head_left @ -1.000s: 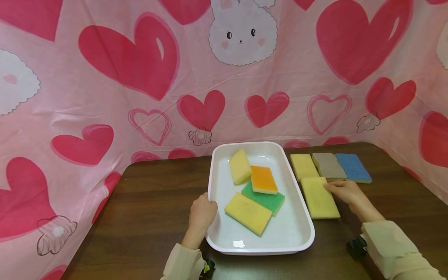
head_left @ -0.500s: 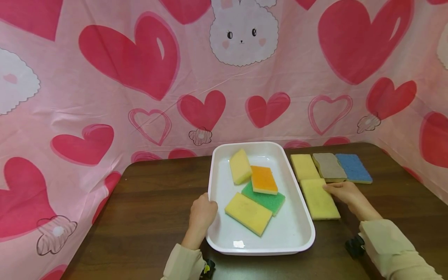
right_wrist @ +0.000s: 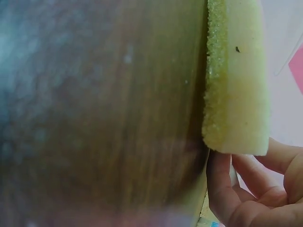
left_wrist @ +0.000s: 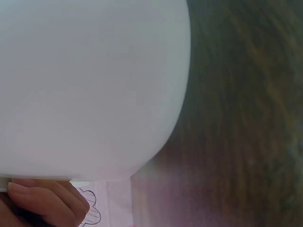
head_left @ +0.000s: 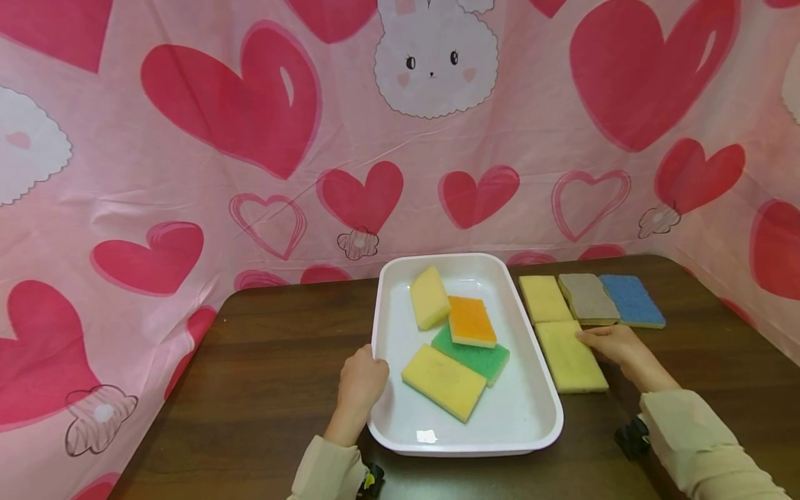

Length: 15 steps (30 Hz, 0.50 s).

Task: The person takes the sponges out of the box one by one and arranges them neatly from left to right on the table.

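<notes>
My left hand (head_left: 364, 375) grips the left rim of a white tray (head_left: 546, 410), with curled fingers (left_wrist: 57, 203) at the tray's edge in the left wrist view. Several sponges lie in the tray: a yellow one (head_left: 444, 380) in front, a green one (head_left: 478, 357) partly under an orange one (head_left: 471, 319), and a tilted yellow one (head_left: 428, 298) behind. On the table right of the tray, my right hand (head_left: 625, 351) pinches the right edge of a yellow sponge (head_left: 570, 361). That sponge's thick side (right_wrist: 236, 80) faces the right wrist camera.
Behind the held sponge, a yellow sponge (head_left: 544, 297), a grey one (head_left: 587, 297) and a blue one (head_left: 632, 300) lie in a row on the dark wooden table (head_left: 269, 375). A pink heart-patterned cloth (head_left: 275, 229) hangs along the table's back.
The yellow sponge under my right hand has shifted slightly toward me, lining up with the yellow sponge behind it. My left hand and the tray look almost unchanged.
</notes>
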{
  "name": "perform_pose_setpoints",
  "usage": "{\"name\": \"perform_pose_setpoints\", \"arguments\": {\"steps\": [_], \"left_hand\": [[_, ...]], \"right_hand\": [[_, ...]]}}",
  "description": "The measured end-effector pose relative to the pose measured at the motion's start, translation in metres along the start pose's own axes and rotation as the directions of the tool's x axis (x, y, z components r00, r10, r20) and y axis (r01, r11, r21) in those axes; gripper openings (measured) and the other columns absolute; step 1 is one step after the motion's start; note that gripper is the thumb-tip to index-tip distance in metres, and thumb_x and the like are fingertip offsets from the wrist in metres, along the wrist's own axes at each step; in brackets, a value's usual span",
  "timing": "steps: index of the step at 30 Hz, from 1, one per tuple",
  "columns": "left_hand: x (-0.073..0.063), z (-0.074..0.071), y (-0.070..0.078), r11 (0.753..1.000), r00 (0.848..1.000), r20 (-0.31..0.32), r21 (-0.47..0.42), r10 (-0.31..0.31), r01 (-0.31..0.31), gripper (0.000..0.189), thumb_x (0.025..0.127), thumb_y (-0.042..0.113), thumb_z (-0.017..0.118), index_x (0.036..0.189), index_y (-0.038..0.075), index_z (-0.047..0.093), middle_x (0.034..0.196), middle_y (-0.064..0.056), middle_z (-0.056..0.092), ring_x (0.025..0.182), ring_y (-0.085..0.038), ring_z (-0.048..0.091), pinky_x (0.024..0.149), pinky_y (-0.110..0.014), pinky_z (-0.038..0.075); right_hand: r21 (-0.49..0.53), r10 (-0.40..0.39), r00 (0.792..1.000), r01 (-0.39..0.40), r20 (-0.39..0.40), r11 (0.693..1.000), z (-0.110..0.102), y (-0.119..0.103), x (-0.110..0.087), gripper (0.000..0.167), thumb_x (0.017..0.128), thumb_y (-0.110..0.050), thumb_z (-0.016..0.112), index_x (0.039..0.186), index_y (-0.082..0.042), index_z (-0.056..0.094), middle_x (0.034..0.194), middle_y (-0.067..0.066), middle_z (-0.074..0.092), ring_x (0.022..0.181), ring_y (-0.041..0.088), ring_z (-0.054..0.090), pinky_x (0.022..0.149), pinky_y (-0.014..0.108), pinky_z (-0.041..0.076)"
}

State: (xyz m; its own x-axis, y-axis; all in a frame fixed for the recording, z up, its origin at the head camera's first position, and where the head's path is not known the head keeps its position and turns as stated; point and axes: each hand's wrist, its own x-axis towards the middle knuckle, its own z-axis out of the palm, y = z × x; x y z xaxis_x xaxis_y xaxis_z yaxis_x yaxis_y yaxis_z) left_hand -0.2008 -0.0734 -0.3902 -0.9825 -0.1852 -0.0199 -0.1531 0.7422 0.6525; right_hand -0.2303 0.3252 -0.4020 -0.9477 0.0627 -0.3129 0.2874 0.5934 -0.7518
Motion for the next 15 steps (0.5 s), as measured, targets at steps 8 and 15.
{"name": "perform_pose_setpoints", "arguments": {"steps": [8, 15], "left_hand": [[-0.0004, 0.0000, 0.0002, 1.000, 1.000, 0.004, -0.011, -0.014, 0.014, 0.029, 0.082, 0.008, 0.048, 0.100, -0.009, 0.061, 0.097, -0.027, 0.067, 0.080, -0.035, 0.064, 0.064, -0.045, 0.052], [-0.0007, 0.0005, -0.0002, 1.000, 1.000, 0.003, -0.012, -0.019, 0.019, 0.028, 0.082, 0.008, 0.048, 0.100, -0.008, 0.061, 0.097, -0.026, 0.067, 0.079, -0.034, 0.064, 0.063, -0.045, 0.051]], "right_hand": [[0.022, 0.003, 1.000, -0.003, 0.007, 1.000, 0.0011, -0.0012, 0.0003, 0.058, 0.096, -0.023, 0.049, 0.125, 0.026, 0.042, 0.120, 0.037, 0.056, 0.084, 0.009, 0.063, 0.083, 0.040, 0.055], [0.031, 0.005, 1.000, -0.005, 0.008, 1.000, 0.0021, -0.0024, 0.0009, 0.057, 0.095, -0.022, 0.050, 0.123, 0.027, 0.044, 0.117, 0.036, 0.057, 0.084, 0.011, 0.064, 0.083, 0.041, 0.055]]}}
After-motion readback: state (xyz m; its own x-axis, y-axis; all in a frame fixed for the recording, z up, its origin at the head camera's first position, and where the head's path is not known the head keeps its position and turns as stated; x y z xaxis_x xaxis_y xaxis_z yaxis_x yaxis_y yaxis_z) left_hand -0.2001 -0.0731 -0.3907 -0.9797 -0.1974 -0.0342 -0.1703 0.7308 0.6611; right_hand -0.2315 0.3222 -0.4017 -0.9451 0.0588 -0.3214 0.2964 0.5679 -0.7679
